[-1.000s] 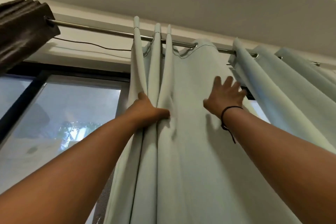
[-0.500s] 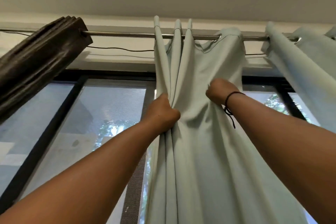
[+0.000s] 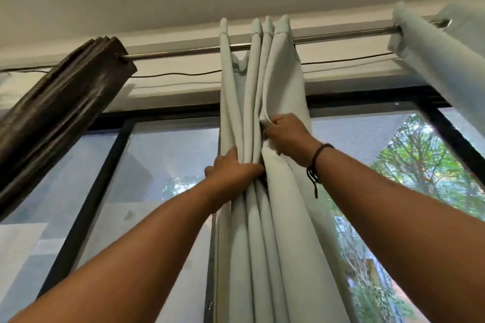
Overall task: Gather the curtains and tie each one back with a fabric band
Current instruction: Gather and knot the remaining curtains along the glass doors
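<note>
Head view: left hand (image 3: 233,168) grasps the bunched folds of the pale green curtain (image 3: 262,217); just above and to its right, the right hand (image 3: 284,136) pinches another fold against them, below the rod (image 3: 183,52).

Your right hand (image 3: 284,136) has pulled another fold across to your left hand (image 3: 233,169); the pale curtain (image 3: 283,86) now hangs bunched narrower.

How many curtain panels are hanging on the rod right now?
3: the dark brown curtain bunched at left, the pale green curtain gathered in both hands at centre, another pale panel at right. More may hang beyond the frame.
</note>
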